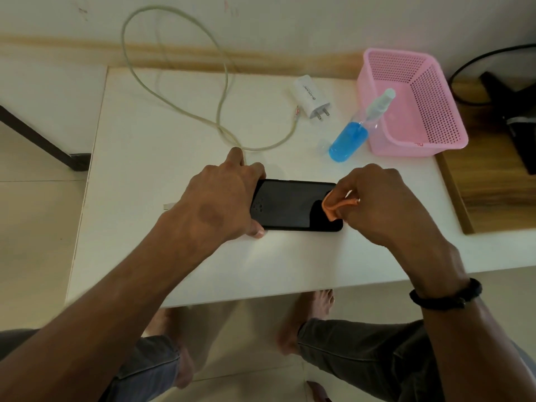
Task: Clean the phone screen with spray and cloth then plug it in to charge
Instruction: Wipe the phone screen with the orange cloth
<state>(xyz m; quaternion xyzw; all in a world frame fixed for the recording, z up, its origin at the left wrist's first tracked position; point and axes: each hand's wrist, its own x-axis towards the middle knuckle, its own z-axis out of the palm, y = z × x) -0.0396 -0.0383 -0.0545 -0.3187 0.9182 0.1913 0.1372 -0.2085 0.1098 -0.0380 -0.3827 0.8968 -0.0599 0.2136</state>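
The phone [293, 206] is lying flat, screen up, on the table [179, 146], long axis running left to right. The left hand [220, 198] is clamping its left end across the edges; the right hand [377, 204] is pinching an orange cloth [333, 206] against the screen's right end. The glass probably feels stiff, slick and fragile, so edge-holding suits.

Both forearms are bare, no sleeves reaching into sight. A black braided band [445, 295] circles the right wrist, toward four o'clock, with a small knot or clasp on it. Grey-green trousers [362, 352] cover the legs at the bottom, their hems rolled or cuffed above the ankles. Both feet [314, 311] are bare.
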